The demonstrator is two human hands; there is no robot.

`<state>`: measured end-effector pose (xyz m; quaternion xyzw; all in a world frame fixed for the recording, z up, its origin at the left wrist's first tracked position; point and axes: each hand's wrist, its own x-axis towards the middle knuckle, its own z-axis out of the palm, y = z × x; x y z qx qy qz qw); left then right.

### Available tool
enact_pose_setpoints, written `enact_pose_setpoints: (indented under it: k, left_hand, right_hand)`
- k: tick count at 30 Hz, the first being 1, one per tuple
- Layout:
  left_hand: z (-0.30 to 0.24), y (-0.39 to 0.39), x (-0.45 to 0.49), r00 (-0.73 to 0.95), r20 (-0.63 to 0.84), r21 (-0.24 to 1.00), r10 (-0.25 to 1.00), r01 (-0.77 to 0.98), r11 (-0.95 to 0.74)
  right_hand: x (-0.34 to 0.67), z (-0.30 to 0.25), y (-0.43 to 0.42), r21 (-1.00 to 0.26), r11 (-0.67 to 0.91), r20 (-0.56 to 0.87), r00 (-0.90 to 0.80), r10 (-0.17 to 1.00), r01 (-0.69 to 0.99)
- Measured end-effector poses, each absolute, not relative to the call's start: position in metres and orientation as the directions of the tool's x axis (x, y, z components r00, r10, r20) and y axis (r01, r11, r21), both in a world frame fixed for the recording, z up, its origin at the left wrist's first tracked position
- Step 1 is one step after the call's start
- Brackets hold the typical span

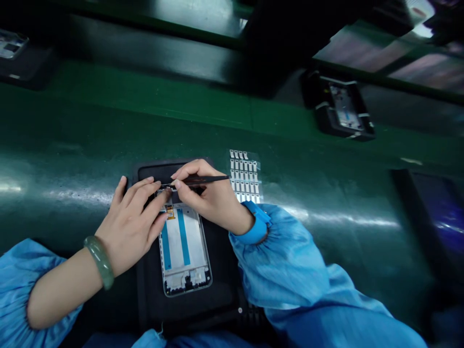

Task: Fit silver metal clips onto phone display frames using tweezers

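Blue sleeves [286, 261] run up to both hands; the right hand [206, 198] pinches black tweezers [203, 180] in narrow fingers, tips over a phone display frame [183, 251] on a black mat [184, 314]; the left hand [132, 227] steadies it, fingers [154, 200] spread on its edge; the top row of the label sheet [244, 176] looks short.

Here we go, both hands working close together at centre! The bare, slender left forearm [61, 290] angles in from the lower left, and the left hand [130, 227] lies low and relaxed, its long fingers slightly spread, the fingertips [163, 203] reaching almost to the right hand. And there's the right hand [206, 195], coming in from the lower right, wrist bent, forearm in a loose, gathered blue sleeve [279, 256], thumb and forefinger [176, 184] pinched together in a fine, precise grip!
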<state>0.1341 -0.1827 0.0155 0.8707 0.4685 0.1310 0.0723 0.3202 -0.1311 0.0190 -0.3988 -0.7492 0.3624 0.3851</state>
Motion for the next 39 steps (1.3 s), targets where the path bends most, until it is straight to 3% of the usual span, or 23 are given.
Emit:
enact_pose_setpoints:
  k: [9,28,39]
  left_hand:
    - [0.016,-0.183,0.134,0.521,0.165,0.268,0.838,0.794,-0.546]
    - [0.015,-0.183,0.133,0.533,0.170,0.257,0.829,0.788,-0.559]
    - [0.015,-0.185,0.131,0.554,0.122,0.256,0.824,0.784,-0.565]
  right_hand:
    - [0.320,0.020,-0.131,-0.855,0.398,0.261,-0.387,0.884,0.332]
    - [0.315,0.019,-0.132,-0.772,0.514,0.351,-0.423,0.836,0.375]
    - [0.310,0.022,-0.129,-0.793,0.469,0.306,-0.412,0.858,0.389]
